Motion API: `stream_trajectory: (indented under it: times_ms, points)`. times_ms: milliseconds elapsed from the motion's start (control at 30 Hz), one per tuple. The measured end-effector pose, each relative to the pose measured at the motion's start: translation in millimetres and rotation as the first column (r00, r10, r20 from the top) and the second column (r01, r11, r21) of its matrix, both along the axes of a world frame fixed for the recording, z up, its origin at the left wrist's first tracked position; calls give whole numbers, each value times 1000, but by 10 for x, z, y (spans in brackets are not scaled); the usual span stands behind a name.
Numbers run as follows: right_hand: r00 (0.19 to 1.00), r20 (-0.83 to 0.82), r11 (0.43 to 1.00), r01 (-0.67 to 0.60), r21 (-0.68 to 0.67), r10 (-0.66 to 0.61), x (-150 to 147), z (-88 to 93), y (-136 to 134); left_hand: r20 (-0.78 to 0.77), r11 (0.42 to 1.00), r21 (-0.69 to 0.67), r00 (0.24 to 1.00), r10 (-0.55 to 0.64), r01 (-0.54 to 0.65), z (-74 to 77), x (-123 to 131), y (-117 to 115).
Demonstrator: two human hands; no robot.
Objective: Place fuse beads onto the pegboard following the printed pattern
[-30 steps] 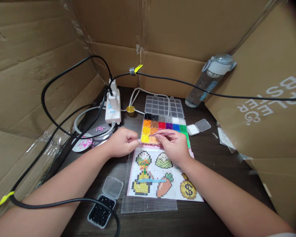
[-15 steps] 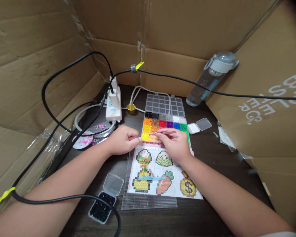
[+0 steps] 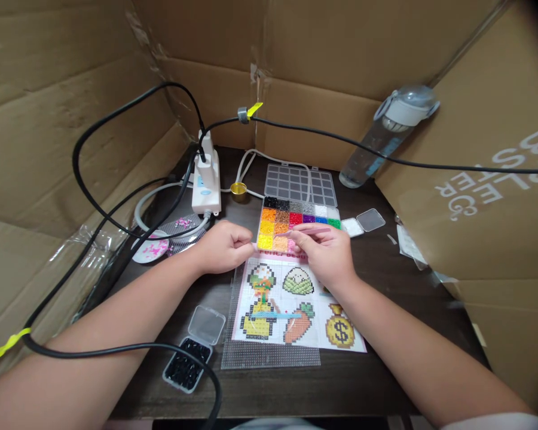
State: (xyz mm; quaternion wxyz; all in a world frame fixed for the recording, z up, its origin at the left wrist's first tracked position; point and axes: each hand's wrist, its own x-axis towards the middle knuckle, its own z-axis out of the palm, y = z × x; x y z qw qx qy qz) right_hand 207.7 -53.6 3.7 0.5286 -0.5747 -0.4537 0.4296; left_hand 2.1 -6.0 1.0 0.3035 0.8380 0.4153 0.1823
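Note:
My right hand (image 3: pixel 328 252) is closed around slim pink tweezers (image 3: pixel 314 232), whose tips point left over the orange compartments of the bead box (image 3: pixel 265 228). The box holds small beads sorted by colour, its clear gridded lid (image 3: pixel 296 184) folded back behind it. At the box's near left corner my left hand (image 3: pixel 226 246) is closed; what its fingers pinch is hidden. Below the box lies a printed pattern sheet (image 3: pixel 273 301) showing a rice dumpling, a carrot and a money bag. Colourful beads rest on its left part. A clear pegboard (image 3: pixel 273 356) sticks out beneath the sheet.
A small case of black beads (image 3: pixel 186 364) stands front left. Pink beads lie in a white dish (image 3: pixel 150 248). Behind are a power strip (image 3: pixel 206 194) and a gold cup (image 3: pixel 238 191). A bottle (image 3: pixel 385 137) leans back right. Black cable (image 3: pixel 130 230) loops across the left.
My right hand and the tweezers have moved right, from the yellow beads to over the orange ones. My left hand stays by the box corner. The view has shifted slightly.

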Motion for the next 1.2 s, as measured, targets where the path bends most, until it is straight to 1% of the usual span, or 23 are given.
stream_trajectory:
  times_ms: [67,100,133,167,233,300,367,467,533,600,700,800,900,1033,1200]
  points:
    - [998,61,997,-14,72,10,66,128,-43,5,1000,2,1000,6,-6,2,6,-4]
    - [996,93,992,-21,128,9,110,219,-72,7,1000,4,1000,7,-7,2,8,-6]
    - [992,127,979,-5,206,-21,159,323,-107,10,1000,4,1000,5,-5,3,10,-6]
    - [988,150,958,2,288,-47,209,431,-147,13,1000,3,1000,2,-2,4,10,-7]
    - [984,139,896,36,443,-108,299,614,-243,20,1000,-1,1000,1,-1,6,10,-7]
    - [987,109,839,39,542,-116,363,686,-352,24,1000,-4,1000,3,-3,9,9,-7]
    - [989,139,896,-24,444,-42,401,612,-454,21,1000,0,1000,4,-4,9,9,-7]
    - [994,108,960,-40,276,10,433,332,-537,12,1000,6,1000,6,-6,9,10,-7]
    - [1000,-4,985,-16,174,17,447,157,-533,7,1000,5,1000,9,-9,10,13,-5]
    - [990,-137,996,-16,89,28,452,58,-499,3,1000,4,1000,12,-12,15,17,-4]
    - [951,-306,999,-43,-1,41,439,33,-441,2,1000,5,1000,17,-17,26,30,-3]
    - [919,-393,996,-56,-63,26,416,45,-411,-4,1000,1,1000,24,-24,38,44,-4]
    - [908,-418,995,-55,-81,16,415,31,-401,-9,1000,-3,1000,30,-30,48,54,-6]
    - [910,-413,996,-54,-65,23,470,10,-374,-14,999,-15,999,37,-38,60,56,-9]
    - [910,-414,999,-4,-36,-11,535,23,-319,-23,999,-16,999,40,-40,66,50,-7]
